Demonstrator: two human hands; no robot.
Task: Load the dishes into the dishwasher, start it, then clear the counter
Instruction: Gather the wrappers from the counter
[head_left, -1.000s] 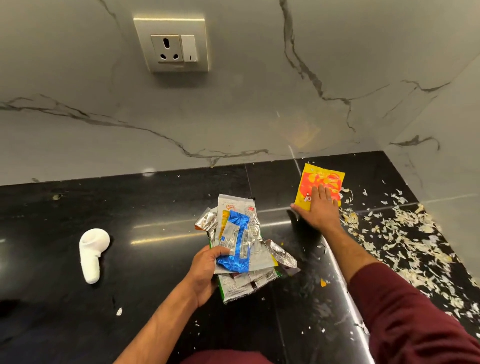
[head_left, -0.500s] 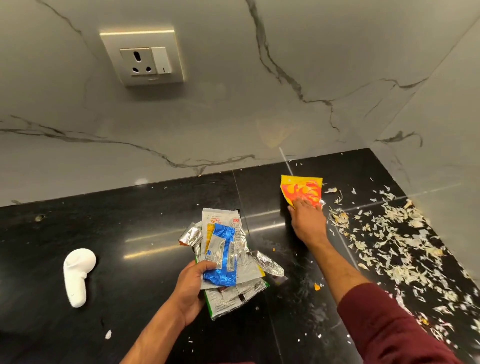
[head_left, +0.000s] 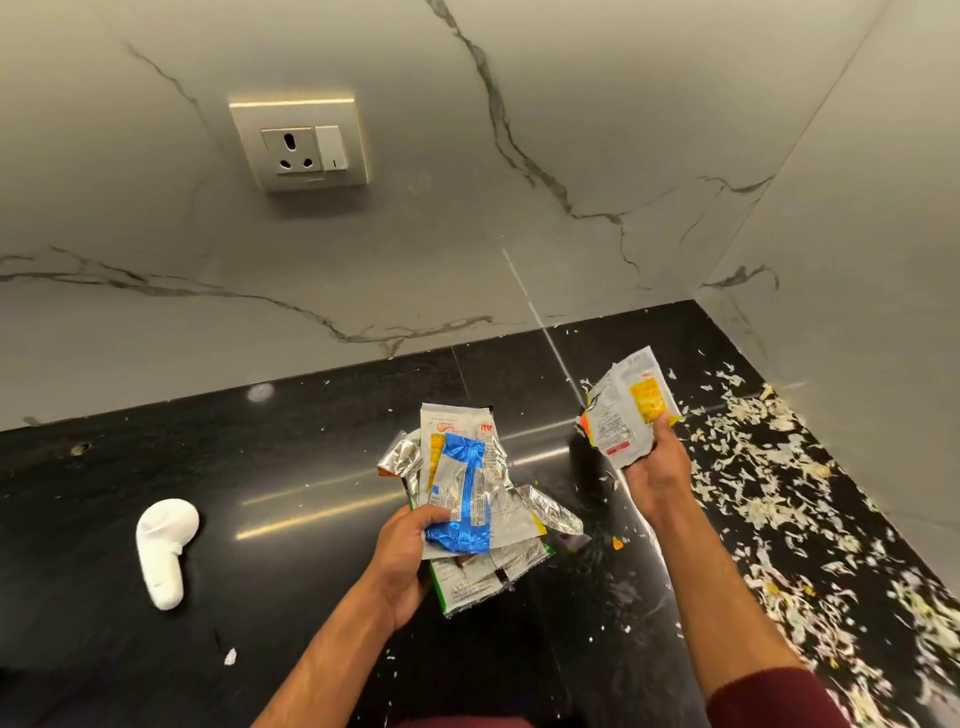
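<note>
Two hands hold litter above the black surface (head_left: 311, 467): the left hand (head_left: 410, 556) grips a bunch of wrappers (head_left: 467, 493), the right hand (head_left: 657, 467) pinches one packet (head_left: 623, 410) beside them, near scattered peelings (head_left: 769, 493).

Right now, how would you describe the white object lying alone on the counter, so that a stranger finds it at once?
Start at the wall socket, then go down to the black counter. Left of the wrappers in the left hand lies a white handle-shaped object: smooth, matte, touching nothing.
</note>
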